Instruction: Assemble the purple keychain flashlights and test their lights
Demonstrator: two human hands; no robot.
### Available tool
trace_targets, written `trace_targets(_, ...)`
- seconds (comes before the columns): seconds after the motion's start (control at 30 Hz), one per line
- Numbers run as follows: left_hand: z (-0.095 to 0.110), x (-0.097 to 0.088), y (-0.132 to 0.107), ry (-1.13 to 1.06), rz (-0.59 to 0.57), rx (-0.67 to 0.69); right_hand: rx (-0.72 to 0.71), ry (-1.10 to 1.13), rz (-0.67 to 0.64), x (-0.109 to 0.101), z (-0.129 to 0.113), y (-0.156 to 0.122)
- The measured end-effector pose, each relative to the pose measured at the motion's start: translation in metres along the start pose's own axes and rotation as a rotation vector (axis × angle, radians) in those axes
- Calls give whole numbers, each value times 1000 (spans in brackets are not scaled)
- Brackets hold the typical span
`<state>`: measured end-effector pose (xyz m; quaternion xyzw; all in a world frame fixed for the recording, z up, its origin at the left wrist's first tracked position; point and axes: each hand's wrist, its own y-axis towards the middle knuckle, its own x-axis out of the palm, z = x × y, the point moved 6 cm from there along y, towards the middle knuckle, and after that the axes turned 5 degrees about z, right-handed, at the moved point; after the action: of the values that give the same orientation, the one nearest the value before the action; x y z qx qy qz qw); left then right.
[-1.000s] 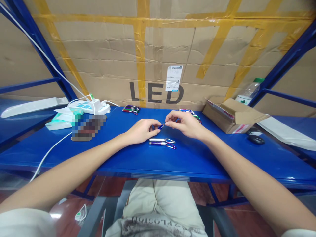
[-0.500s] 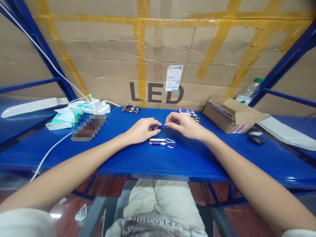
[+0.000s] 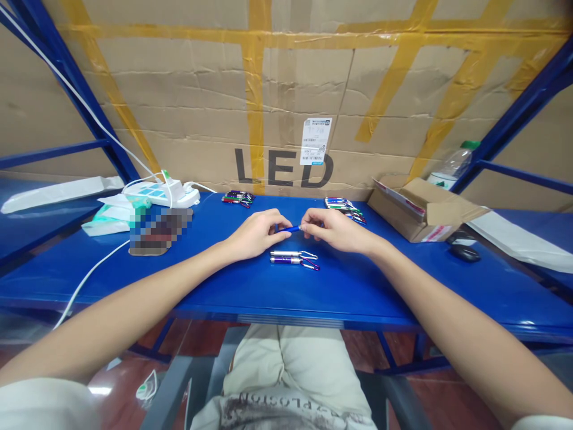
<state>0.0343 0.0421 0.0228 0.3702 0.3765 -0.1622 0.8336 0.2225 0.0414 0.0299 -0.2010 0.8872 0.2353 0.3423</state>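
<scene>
Between my two hands is a slim blue penlight (image 3: 293,229), held nearly level over the blue table (image 3: 358,286). My left hand (image 3: 258,234) pinches its left part between thumb and fingers. The fingertips of my right hand (image 3: 333,230) close on its right end, where a small silvery part shows. Just below on the table lie a silver penlight (image 3: 285,255) and a purple penlight (image 3: 286,260), side by side, each with a carabiner clip at its right end.
Penlight bundles lie at the back: a left group (image 3: 238,198) and a right group (image 3: 342,206). An open cardboard box (image 3: 425,209) and a black mouse (image 3: 464,253) are at right. A white power strip (image 3: 161,192), tissue pack (image 3: 110,218) and cable occupy the left.
The blue penlight has turned from a slant to nearly level, and more of it shows between the hands. My right hand has shifted slightly downward.
</scene>
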Motion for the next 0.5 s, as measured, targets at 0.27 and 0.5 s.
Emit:
trace_targets(0.27,3,-4,-1,45,24,78,2,59,-22,0,-4,0)
trace_targets(0.5,7,-5,-3,100,2,129,-55,12,-20,0,-6,-1)
